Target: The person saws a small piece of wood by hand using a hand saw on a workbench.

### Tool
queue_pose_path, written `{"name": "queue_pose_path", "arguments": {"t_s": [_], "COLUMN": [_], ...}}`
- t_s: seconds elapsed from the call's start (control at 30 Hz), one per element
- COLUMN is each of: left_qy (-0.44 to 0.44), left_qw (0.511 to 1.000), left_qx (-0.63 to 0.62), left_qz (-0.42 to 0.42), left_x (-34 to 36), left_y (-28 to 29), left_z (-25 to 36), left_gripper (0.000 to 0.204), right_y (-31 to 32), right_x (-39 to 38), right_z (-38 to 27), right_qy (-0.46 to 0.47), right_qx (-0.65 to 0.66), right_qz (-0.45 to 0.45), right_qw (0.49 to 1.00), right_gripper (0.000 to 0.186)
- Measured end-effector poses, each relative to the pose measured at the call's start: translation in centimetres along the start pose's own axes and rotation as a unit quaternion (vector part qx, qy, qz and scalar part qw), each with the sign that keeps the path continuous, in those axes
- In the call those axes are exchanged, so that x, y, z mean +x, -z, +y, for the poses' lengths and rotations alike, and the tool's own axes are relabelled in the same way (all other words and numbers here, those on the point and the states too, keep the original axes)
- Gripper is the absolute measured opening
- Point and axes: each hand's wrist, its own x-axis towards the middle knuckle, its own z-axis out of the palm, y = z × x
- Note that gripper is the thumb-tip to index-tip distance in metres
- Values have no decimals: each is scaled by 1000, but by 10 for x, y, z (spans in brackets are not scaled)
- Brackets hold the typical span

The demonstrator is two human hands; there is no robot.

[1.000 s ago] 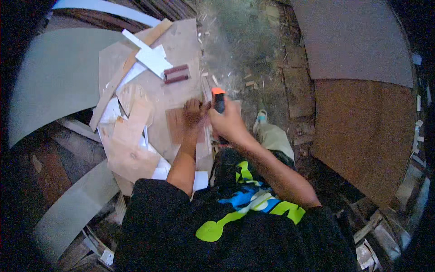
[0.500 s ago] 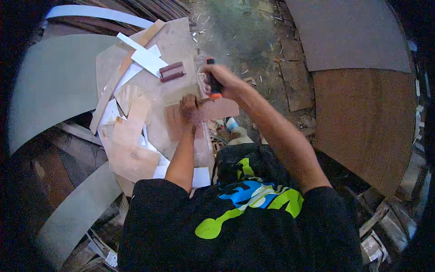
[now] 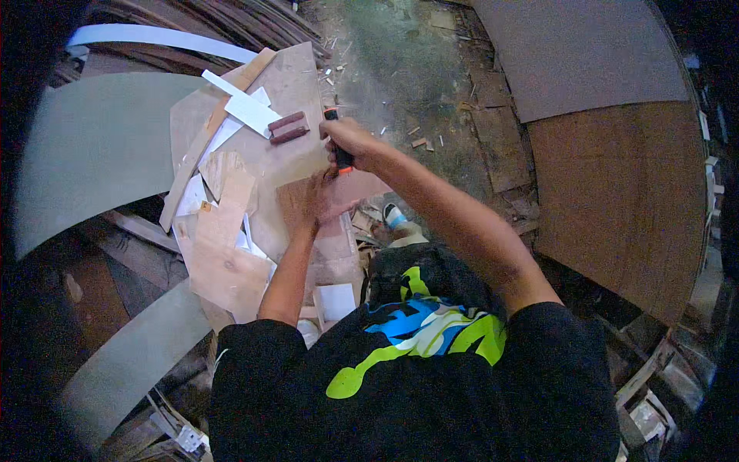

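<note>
The right hand (image 3: pixel 350 142) had its grip wrapped tight around a black-and-orange knife (image 3: pixel 339 150), tip down on a reddish-brown sheet (image 3: pixel 346 192). The left hand (image 3: pixel 323 199) lay flat, fingers spread, pressing that sheet onto the plywood pile (image 3: pixel 285 165) near two dark blocks (image 3: pixel 288 128).

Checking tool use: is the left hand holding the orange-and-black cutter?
No, the right hand grips the cutter; the left hand presses the brown sheet.

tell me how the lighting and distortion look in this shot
Head view: fisheye bends the grey sheet and brown board toward the rim; corners fall into black; light is dim and bluish, brightest on the plywood pile; the right hand and knife look slightly soft.
</note>
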Motion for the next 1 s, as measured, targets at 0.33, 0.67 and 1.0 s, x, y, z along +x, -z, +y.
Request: {"name": "queue_pose_path", "arguments": {"t_s": [0.33, 0.67, 1.0], "left_qy": [93, 2, 266], "left_qw": [987, 999, 951], "left_qx": [52, 24, 5], "left_qz": [-118, -23, -158], "left_x": [1, -12, 18], "left_y": [45, -32, 74], "left_z": [20, -37, 23], "left_gripper": [88, 79, 28], "right_y": [-4, -2, -36], "right_x": [4, -4, -70], "right_z": [30, 39, 32], "right_qy": [120, 123, 162], "right_qx": [-106, -160, -141], "right_qz": [50, 108, 136], "right_qw": [986, 973, 967], "right_gripper": [17, 18, 15]}}
